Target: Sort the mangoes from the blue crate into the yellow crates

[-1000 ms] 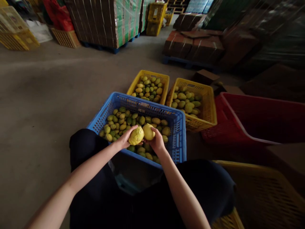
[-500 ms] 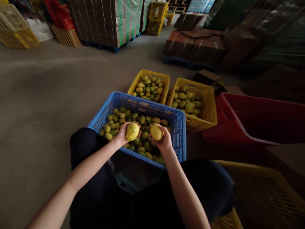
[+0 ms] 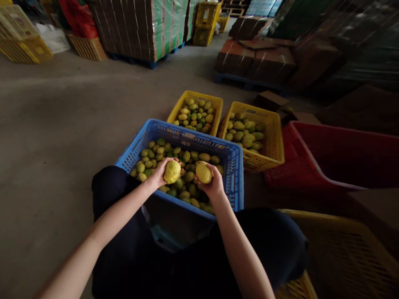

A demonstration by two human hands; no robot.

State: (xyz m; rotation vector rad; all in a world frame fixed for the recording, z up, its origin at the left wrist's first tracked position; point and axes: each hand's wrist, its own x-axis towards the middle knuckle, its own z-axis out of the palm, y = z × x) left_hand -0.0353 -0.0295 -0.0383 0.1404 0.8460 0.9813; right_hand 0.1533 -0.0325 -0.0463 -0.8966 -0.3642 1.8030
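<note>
My left hand [image 3: 160, 174] is closed round a bumpy yellow lemon [image 3: 172, 172], its knobbly side facing up. A smoother, paler lemon [image 3: 204, 172] rests in the grip of my right hand [image 3: 215, 182]. Both fruits are held apart, side by side, over a blue plastic crate [image 3: 202, 140]. Inside that crate lie many green and yellow lemons [image 3: 188, 176], partly hidden by my hands. The fingertips under each held fruit show only in part.
Behind the blue crate stand two yellow crates [image 3: 179, 99] [image 3: 274, 143] of lemons. A red crate [image 3: 311, 166] is to the right, and another yellow crate [image 3: 339, 236] sits by my right knee. Strapped cardboard stacks [image 3: 124, 29] stand on pallets farther back.
Both hands have shifted very slightly to the left with their lemons, and the left lemon looks turned a little. The crates stay put.
</note>
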